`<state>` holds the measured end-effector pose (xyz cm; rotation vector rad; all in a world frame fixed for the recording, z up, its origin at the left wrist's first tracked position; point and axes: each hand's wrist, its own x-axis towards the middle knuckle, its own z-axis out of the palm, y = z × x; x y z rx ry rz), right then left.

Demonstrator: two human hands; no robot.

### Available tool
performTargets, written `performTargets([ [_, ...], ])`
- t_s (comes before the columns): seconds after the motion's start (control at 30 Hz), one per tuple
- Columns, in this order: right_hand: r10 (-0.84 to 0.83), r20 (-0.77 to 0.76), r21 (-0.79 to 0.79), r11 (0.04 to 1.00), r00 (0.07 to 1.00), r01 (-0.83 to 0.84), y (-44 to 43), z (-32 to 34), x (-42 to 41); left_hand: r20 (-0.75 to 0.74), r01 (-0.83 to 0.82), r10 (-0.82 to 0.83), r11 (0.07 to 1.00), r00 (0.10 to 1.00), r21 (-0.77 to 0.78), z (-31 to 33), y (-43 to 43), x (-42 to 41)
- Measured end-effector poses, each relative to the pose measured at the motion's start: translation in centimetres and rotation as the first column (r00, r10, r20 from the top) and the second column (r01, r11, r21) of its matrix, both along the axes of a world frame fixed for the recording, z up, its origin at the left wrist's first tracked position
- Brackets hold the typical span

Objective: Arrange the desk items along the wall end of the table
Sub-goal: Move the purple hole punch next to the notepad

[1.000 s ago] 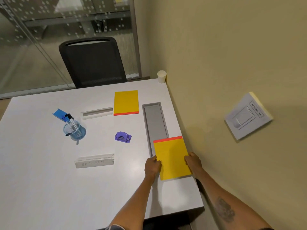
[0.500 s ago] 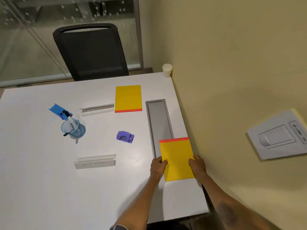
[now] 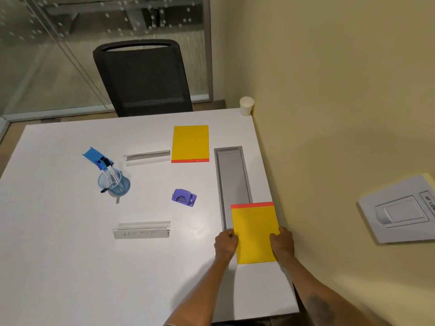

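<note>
A yellow notepad (image 3: 254, 231) with a red top strip lies flat near the wall edge of the white table (image 3: 58, 267), partly over the near end of the grey cable tray (image 3: 231, 175). My left hand (image 3: 226, 243) grips its left edge and my right hand (image 3: 282, 241) grips its right edge. A second yellow notepad (image 3: 190, 143) lies farther back. A purple hole punch (image 3: 184, 197) sits mid-table. Two white name plates (image 3: 147, 157) (image 3: 141, 229) and a blue pen cup (image 3: 113, 182) with markers lie to the left.
A white paper cup (image 3: 246, 106) stands in the far corner by the yellow wall (image 3: 341, 102). A black mesh chair (image 3: 143, 76) is behind the table. A white switch plate (image 3: 400, 208) is on the wall at right.
The camera view has shifted slightly. Both hands have stayed at the notepad's side edges, and the pad lies in about the same place by the wall edge.
</note>
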<state>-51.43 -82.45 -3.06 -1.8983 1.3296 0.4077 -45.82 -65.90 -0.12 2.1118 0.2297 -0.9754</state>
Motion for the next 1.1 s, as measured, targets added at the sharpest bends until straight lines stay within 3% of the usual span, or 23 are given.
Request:
performTargets([
  [0.2,0.092,0.053,-0.124,0.989,0.994,-0.085,2.7,0.9,4.0,0.019,-0.119,0.119,0.993,0.993,0.016,0.7,2.6,2.0],
  [0.4,0.258,0.238,-0.072,0.966,0.936,-0.248,7.6,1.6,9.8,0.048,-0.317,0.318,0.948,0.947,-0.011,0.7,6.5,6.4],
  [0.57,0.402,0.288,-0.011,0.909,0.869,-0.417,11.4,2.0,15.0,0.067,-0.438,0.440,0.898,0.896,-0.035,0.1,8.8,10.0],
  [0.8,0.593,0.242,0.046,0.784,0.768,-0.619,15.0,2.3,20.9,0.001,-0.551,0.553,0.830,0.833,-0.082,-0.6,10.4,13.5],
  [1.1,0.653,0.167,0.065,0.740,0.738,-0.670,17.6,0.4,24.5,-0.141,-0.685,0.670,0.719,0.729,-0.121,-2.0,11.3,14.8],
])
